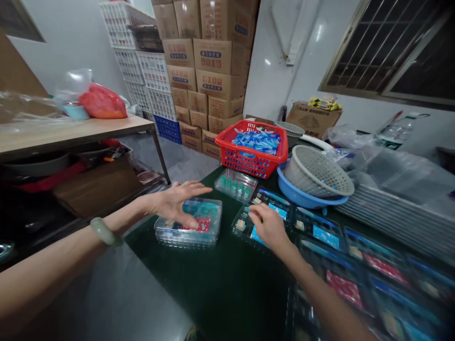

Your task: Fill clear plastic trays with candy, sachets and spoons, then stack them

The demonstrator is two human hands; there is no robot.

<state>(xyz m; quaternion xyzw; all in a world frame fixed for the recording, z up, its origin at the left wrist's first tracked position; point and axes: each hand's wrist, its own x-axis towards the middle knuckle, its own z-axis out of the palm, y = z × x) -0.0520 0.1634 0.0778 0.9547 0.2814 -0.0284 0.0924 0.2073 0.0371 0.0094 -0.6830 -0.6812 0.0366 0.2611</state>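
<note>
My left hand (179,203) has its fingers spread over a stack of clear plastic boxes (188,239), holding nothing. Inside the top box, teal pieces and a red packet show through. Over a clear plastic tray (236,234) my right hand (268,225) is closed, fingertips pinched together. A bit of teal shows by those fingertips, but what they hold is too small to make out. In that tray lie a pale block (241,225) and a blue packet (258,235), partly behind the hand. Just behind stands a clear box with several teal pieces (236,185).
A red basket (250,163) holds many blue pieces. Right of it, a grey colander (316,173) rests in a blue basin (296,192). More filled trays (343,284) cover the green table's right side. Cardboard boxes (220,57) are stacked behind; a side table (117,127) stands left.
</note>
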